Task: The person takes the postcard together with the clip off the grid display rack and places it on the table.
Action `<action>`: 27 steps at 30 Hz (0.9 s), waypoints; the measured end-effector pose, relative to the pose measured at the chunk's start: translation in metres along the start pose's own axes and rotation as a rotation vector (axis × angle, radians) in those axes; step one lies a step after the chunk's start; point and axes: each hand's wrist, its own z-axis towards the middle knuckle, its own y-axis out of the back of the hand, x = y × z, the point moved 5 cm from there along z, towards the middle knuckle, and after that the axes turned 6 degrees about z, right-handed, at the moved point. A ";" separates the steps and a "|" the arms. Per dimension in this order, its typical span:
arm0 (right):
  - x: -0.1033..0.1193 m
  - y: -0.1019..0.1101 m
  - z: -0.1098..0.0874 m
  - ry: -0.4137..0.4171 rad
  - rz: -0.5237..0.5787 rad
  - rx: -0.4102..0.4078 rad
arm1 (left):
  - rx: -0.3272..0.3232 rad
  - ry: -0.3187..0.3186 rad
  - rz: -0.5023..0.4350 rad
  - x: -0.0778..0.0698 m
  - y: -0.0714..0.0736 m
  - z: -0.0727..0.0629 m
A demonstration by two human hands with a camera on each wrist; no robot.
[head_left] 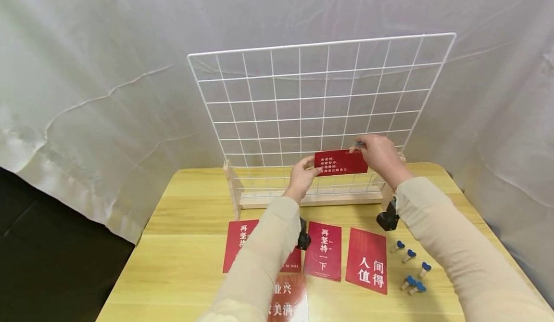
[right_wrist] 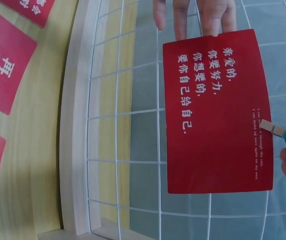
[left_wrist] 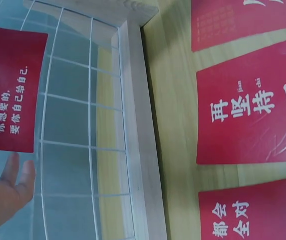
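A red card (head_left: 340, 162) with white lettering is held against the lower part of a white wire grid (head_left: 313, 96). My left hand (head_left: 301, 176) pinches the card's left edge, its thumb on the front and other fingers behind. At the card's top edge, my right hand (head_left: 381, 154) pinches a small wooden clothespin (right_wrist: 273, 128) with a blue top. The clothespin's tip overlaps that edge in the right wrist view; whether it bites both card and wire I cannot tell.
Several red cards, among them one card (head_left: 366, 259) at right, lie on the wooden table (head_left: 173, 245). Several blue-heart clothespins (head_left: 409, 255) lie right of them. A wooden base (head_left: 311, 199) supports the grid. Pale cloth (head_left: 108, 71) hangs behind and at both sides.
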 end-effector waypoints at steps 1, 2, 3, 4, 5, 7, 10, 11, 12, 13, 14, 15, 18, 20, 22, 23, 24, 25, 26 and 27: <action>0.000 0.000 0.000 -0.004 0.010 -0.009 | -0.010 -0.001 -0.003 0.001 -0.001 0.000; -0.001 0.000 0.000 -0.009 0.021 -0.017 | -0.021 0.000 -0.003 0.001 -0.001 0.000; -0.002 0.000 0.000 -0.014 0.033 -0.025 | -0.032 -0.003 -0.003 0.002 -0.002 0.000; -0.003 0.000 0.000 -0.020 0.049 -0.032 | -0.043 -0.008 0.002 0.003 -0.002 0.000; -0.004 0.000 0.000 -0.023 0.058 -0.039 | -0.053 -0.014 0.005 0.003 -0.002 -0.001; -0.005 0.001 -0.001 -0.018 0.067 -0.053 | -0.069 -0.022 0.007 0.004 -0.002 -0.001; -0.005 0.002 -0.001 -0.002 0.062 -0.077 | -0.093 -0.040 -0.006 0.002 -0.003 -0.002; -0.005 0.002 -0.001 0.004 0.058 -0.082 | -0.097 -0.043 -0.020 0.002 -0.004 -0.003; -0.005 0.003 -0.001 0.008 0.055 -0.088 | -0.100 -0.044 -0.039 0.002 -0.005 -0.003; -0.004 0.003 0.000 0.009 0.054 -0.091 | -0.102 -0.044 -0.059 0.002 -0.005 -0.003; -0.004 0.002 0.000 0.007 0.054 -0.092 | -0.103 -0.045 -0.079 0.002 -0.005 -0.003; -0.003 0.002 0.000 0.006 0.058 -0.091 | -0.102 -0.041 -0.097 0.002 -0.006 -0.004; -0.004 0.001 0.001 -0.002 0.078 -0.087 | -0.097 -0.025 -0.145 0.003 -0.006 -0.004; -0.004 0.000 0.001 -0.006 0.095 -0.088 | -0.097 -0.017 -0.151 0.003 -0.006 -0.005; -0.006 0.000 0.001 -0.016 0.113 -0.096 | -0.093 -0.011 -0.151 0.003 -0.006 -0.006; -0.007 0.000 0.000 -0.017 0.116 -0.102 | -0.091 -0.008 -0.151 0.004 -0.006 -0.006; -0.008 0.000 0.000 -0.022 0.122 -0.107 | -0.088 -0.007 -0.151 0.003 -0.006 -0.006; -0.009 0.001 0.001 -0.024 0.120 -0.115 | -0.087 -0.005 -0.151 0.003 -0.006 -0.007; -0.009 0.001 0.001 -0.025 0.118 -0.123 | -0.084 -0.004 -0.149 0.003 -0.006 -0.007; -0.009 0.002 0.001 -0.025 0.113 -0.131 | -0.081 -0.005 -0.150 0.003 -0.006 -0.007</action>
